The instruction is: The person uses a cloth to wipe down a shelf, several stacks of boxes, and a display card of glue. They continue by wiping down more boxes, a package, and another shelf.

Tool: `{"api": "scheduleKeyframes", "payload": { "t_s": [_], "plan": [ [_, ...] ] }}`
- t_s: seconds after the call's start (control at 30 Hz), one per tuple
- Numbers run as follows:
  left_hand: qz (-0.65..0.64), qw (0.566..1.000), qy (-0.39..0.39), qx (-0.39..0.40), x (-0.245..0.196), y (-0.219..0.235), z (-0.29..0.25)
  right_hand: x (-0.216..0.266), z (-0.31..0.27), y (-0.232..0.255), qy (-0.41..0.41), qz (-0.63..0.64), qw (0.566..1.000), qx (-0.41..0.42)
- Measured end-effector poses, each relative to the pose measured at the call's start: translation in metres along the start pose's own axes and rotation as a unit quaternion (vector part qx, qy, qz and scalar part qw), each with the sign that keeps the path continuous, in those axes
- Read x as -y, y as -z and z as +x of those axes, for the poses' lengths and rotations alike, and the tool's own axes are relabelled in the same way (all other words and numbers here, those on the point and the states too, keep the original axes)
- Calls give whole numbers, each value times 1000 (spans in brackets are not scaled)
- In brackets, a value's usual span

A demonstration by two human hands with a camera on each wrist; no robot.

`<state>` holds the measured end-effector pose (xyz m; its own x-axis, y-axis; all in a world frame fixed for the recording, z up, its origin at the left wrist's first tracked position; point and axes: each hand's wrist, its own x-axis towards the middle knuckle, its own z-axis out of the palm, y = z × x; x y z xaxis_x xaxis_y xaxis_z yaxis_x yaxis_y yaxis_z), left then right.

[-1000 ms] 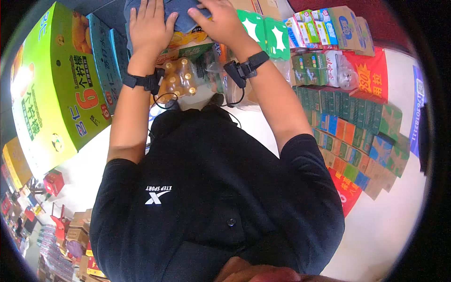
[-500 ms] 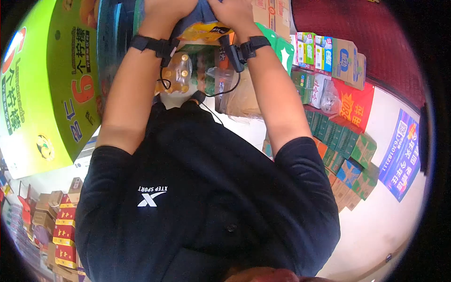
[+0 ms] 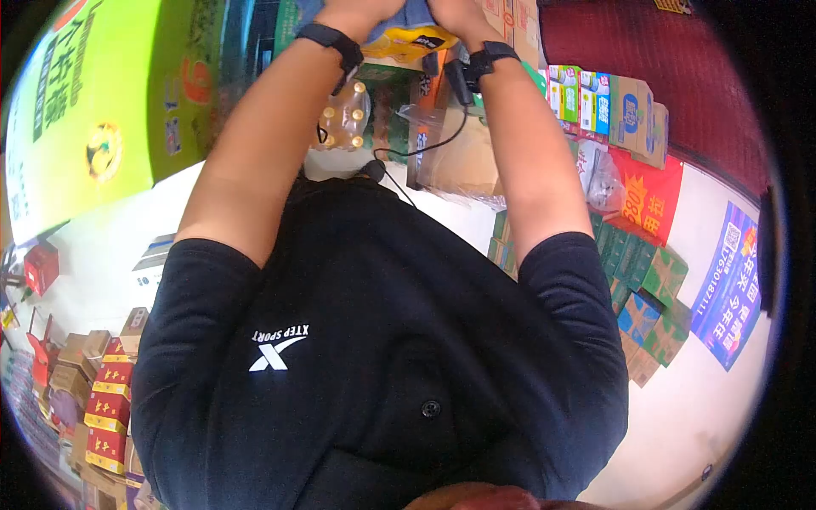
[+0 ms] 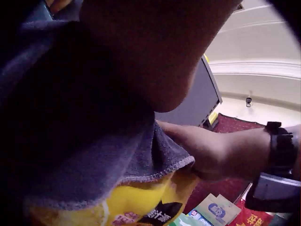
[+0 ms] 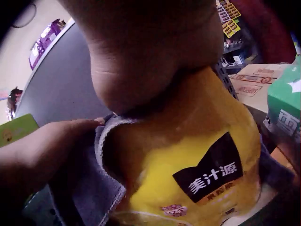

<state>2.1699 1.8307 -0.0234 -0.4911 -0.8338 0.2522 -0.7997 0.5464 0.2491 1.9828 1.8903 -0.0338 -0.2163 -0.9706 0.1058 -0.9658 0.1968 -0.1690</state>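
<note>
A blue-grey cloth [image 4: 122, 165] lies draped over a yellow drink pack [image 5: 207, 174] with a black label. Both hands are at the top edge of the head view, over the cloth and the pack. My left hand [image 3: 367, 10] is at the cloth; in the right wrist view its extended digit reaches the cloth's raised hem. My right hand [image 3: 457, 15] is on the other side, its heel dark and close over the yellow pack in the right wrist view. The fingers of both hands are mostly hidden, so I cannot tell whether they grip the cloth.
A tall lime-green carton [image 3: 76, 127] stands at the left. Shrink-wrapped bottles [image 3: 344, 119] and a plastic-wrapped brown carton [image 3: 463, 157] sit below the hands. Green boxes [image 3: 625, 255] are stacked at the right, beside a red poster [image 3: 642, 200].
The hands lay spread flat on the cloth a second ago; now they reach further up, partly out of the head view. More of the yellow pack's label shows below the cloth. The head view has shifted.
</note>
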Motion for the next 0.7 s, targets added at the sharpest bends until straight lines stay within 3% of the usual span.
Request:
{"api": "scheduleKeyframes", "payload": {
  "t_s": [0.07, 0.17, 0.23, 0.3, 0.33, 0.4, 0.57, 0.6, 0.63, 0.7],
  "plan": [
    [5, 1000, -2, -14, -5, 2, -15, -8, 2, -2, 10, -4, 999, 38],
    [21, 1000, -7, -22, -12, 5, -37, 9, -11, 5, 1, -22, 1000, 14],
    [36, 999, -34, 14, -9, 8, -51, -2, -17, -15, 35, 5, 999, -6],
    [74, 995, -56, -31, -6, 13, -70, 0, -36, -26, 84, -89, 980, -156],
    [112, 987, -86, -71, -4, 14, -76, 1, -46, -26, 98, -90, 979, -154],
    [87, 990, -79, -82, 0, 7, -79, 7, -62, -16, 69, -54, 994, -71],
    [37, 995, -67, -60, -3, 11, -68, 43, -88, 2, 55, -55, 996, -45],
    [23, 991, -72, -106, -1, 3, -62, 42, -84, 5, 57, -54, 996, -35],
    [22, 992, -73, -100, -3, -1, -56, 40, -79, 7, 57, -53, 997, -25],
    [-5, 998, -35, 53, -9, 8, -38, 31, -71, 7, 73, -29, 997, -27]
  ]
}}
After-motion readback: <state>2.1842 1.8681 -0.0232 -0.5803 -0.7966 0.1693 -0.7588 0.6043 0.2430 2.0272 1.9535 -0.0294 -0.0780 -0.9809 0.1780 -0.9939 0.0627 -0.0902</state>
